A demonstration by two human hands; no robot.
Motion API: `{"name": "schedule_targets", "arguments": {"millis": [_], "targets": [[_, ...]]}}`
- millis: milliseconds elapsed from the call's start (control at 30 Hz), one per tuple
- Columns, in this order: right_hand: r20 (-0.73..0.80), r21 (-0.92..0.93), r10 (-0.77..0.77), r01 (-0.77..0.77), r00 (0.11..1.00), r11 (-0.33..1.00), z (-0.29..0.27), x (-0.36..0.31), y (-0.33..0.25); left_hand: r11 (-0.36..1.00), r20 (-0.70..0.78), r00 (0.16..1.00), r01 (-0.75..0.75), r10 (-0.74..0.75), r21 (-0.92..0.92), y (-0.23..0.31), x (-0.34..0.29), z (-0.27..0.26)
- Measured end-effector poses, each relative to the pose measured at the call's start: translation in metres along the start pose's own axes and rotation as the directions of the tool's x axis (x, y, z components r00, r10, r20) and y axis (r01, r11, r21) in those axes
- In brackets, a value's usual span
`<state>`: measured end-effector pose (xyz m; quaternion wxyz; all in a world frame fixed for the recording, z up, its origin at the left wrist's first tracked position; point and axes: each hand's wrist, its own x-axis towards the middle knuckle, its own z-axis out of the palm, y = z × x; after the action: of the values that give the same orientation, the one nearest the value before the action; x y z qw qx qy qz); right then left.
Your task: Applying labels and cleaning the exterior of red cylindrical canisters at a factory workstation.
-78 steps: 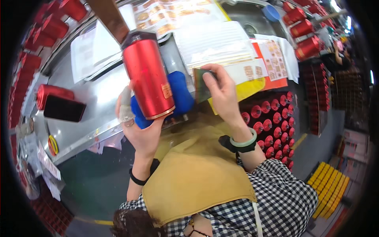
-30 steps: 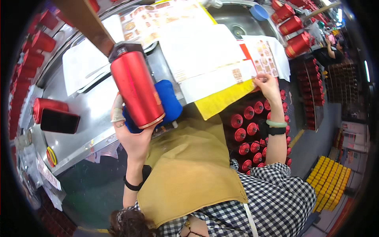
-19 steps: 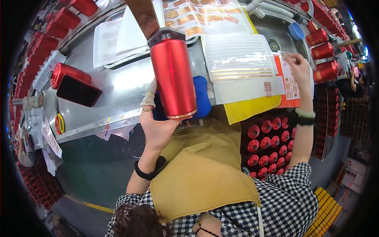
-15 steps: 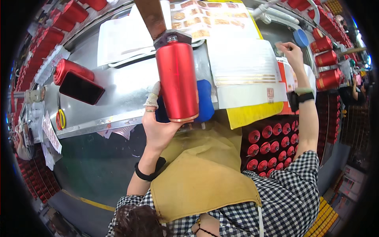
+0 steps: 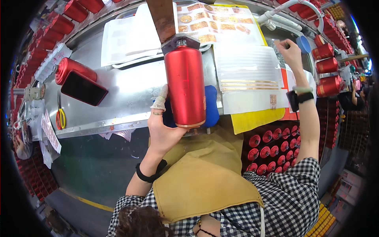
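My left hand (image 5: 162, 127) grips the lower end of a red metal cylinder (image 5: 184, 85), which lies on a blue pad (image 5: 211, 106) on the steel workbench (image 5: 122, 89). The cylinder's valve end rests under a brown bracket (image 5: 164, 17). A bandage wraps my left thumb. My right hand (image 5: 290, 53) is stretched far out to the right, fingers apart, close to a blue cap (image 5: 303, 44) and a sheet of gold-striped labels (image 5: 248, 79). I cannot see anything in that hand.
A second red cylinder (image 5: 73, 69) and a dark phone (image 5: 83, 87) lie at left. Yellow-handled scissors (image 5: 60, 117) sit near the bench's left edge. Printed sheets (image 5: 219, 23) cover the back. More red cylinders (image 5: 325, 67) stand at right, and several lie stacked below the bench (image 5: 268, 152).
My right hand has left the label sheets by the cylinder and swung out to the far right of the bench. My left hand has kept its hold on the red cylinder.
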<state>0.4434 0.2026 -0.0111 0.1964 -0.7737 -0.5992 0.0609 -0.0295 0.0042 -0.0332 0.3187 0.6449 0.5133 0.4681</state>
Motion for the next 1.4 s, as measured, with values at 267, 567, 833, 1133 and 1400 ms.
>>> {"name": "schedule_targets", "arguments": {"millis": [267, 567, 833, 1133, 1400], "targets": [[0.002, 0.678, -0.271, 0.199, 0.962, 0.708, -0.019, -0.138, -0.15, 0.998, 0.068, 0.997, -0.036, 0.04, -0.054, 0.009, 0.006, -0.014], [-0.018, 0.789, -0.477, 0.306, 0.879, 0.533, -0.017, -0.222, -0.245, 0.868, -0.014, 1.0, -0.03, 0.026, -0.496, 0.054, 0.03, -0.016], [0.002, 0.824, -0.506, 0.285, 0.863, 0.49, -0.008, -0.232, -0.251, 0.828, -0.025, 0.998, 0.039, -0.064, -0.56, 0.055, 0.032, -0.02], [-0.081, 0.717, -0.482, 0.387, 0.872, 0.58, -0.005, -0.239, -0.245, 0.94, -0.054, 0.994, -0.109, 0.096, -0.325, 0.056, 0.027, -0.018], [-0.107, 0.642, -0.495, 0.44, 0.862, 0.628, -0.006, -0.244, -0.243, 0.943, -0.068, 0.995, -0.094, 0.076, -0.319, 0.052, 0.025, -0.018]]}}
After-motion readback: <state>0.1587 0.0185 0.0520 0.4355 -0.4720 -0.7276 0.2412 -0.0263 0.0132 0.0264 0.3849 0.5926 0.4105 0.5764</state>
